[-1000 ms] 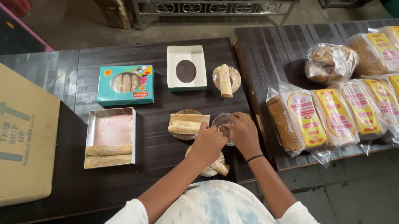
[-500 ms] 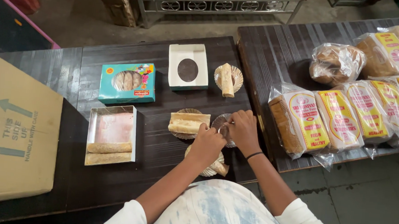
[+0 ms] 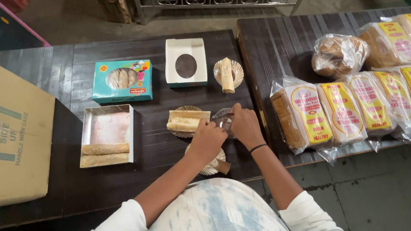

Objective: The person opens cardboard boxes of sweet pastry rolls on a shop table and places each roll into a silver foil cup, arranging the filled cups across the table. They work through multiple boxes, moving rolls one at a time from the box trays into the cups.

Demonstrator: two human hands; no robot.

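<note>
Your right hand and left hand both pinch a clear plastic tray lying just right of the two stacked rolls on their own tray, with a single roll beyond those and a white windowed box beyond-left.

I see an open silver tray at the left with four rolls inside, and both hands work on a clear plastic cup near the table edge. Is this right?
Not quite. The head view shows only two rolls in the silver tray, lying at its near end. The rest holds: the left hand and right hand meet at the clear plastic cup near the table edge.
</note>
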